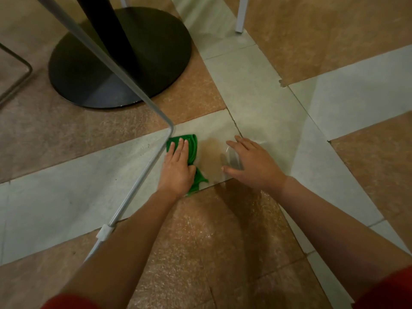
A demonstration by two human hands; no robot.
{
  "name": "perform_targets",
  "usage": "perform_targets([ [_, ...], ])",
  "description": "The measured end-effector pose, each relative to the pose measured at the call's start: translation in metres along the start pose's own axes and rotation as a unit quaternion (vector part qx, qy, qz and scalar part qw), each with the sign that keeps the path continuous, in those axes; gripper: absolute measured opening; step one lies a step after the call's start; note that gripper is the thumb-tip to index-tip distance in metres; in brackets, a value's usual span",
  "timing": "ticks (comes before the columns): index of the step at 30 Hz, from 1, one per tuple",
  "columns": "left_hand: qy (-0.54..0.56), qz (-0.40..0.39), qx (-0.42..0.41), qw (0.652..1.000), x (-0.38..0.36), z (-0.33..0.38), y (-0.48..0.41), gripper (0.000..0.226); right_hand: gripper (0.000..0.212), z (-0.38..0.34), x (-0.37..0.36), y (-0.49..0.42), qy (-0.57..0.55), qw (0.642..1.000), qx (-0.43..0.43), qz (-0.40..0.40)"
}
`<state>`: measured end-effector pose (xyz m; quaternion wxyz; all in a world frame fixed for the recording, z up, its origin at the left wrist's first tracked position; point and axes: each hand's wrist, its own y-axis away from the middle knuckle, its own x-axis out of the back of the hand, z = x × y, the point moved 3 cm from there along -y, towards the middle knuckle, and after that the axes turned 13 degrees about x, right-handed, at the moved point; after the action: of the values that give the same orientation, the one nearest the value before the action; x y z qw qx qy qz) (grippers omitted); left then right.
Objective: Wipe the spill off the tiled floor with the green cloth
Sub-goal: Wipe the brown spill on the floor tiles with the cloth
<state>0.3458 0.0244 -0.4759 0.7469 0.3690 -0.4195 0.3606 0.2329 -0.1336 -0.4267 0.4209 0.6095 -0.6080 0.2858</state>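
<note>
The green cloth lies crumpled on a pale floor tile, right beside a chair leg. My left hand presses on it with straight fingers and covers its middle. A brownish wet spill spreads on the pale tile just right of the cloth. At the spill's right edge lies a clear cup. My right hand is over it, thumb on its near side and fingers on its far side. A wet sheen also shows on the brown tile below.
A grey metal chair frame slants across the left, its bend touching the cloth's left edge. A black round table base stands behind it. A white furniture leg is at the back right. The floor is pale and brown tiles.
</note>
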Motion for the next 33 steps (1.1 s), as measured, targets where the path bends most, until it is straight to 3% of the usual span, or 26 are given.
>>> perform_targets([
  [3,-0.023,-0.01,0.012,1.0,-0.002,0.013,-0.007,0.066,0.074,0.003,-0.001,0.001,-0.011,1.0,-0.006,0.006],
  [8,-0.052,-0.062,-0.109,0.991,-0.001,0.008,0.003,0.069,0.072,-0.002,0.0,-0.002,-0.005,1.0,0.014,0.005],
  [14,-0.049,-0.036,-0.006,0.998,0.0,0.021,-0.013,0.065,0.073,0.002,-0.002,0.002,0.006,1.0,0.001,-0.003],
  [19,-0.035,-0.058,-0.097,0.993,-0.002,0.009,0.015,0.068,0.074,0.004,-0.002,0.003,0.015,1.0,0.003,-0.004],
  [26,-0.015,-0.034,-0.002,0.999,0.0,0.014,0.003,0.063,0.074,0.008,0.004,0.008,0.014,1.0,-0.007,-0.006],
  [31,-0.085,-0.073,-0.184,0.977,-0.003,-0.015,0.037,0.068,0.074,0.005,0.006,0.009,0.018,1.0,-0.001,-0.005],
  [33,-0.101,-0.07,-0.192,0.974,-0.002,-0.024,0.035,0.07,0.074,0.007,0.008,0.011,0.018,1.0,-0.007,-0.006],
])
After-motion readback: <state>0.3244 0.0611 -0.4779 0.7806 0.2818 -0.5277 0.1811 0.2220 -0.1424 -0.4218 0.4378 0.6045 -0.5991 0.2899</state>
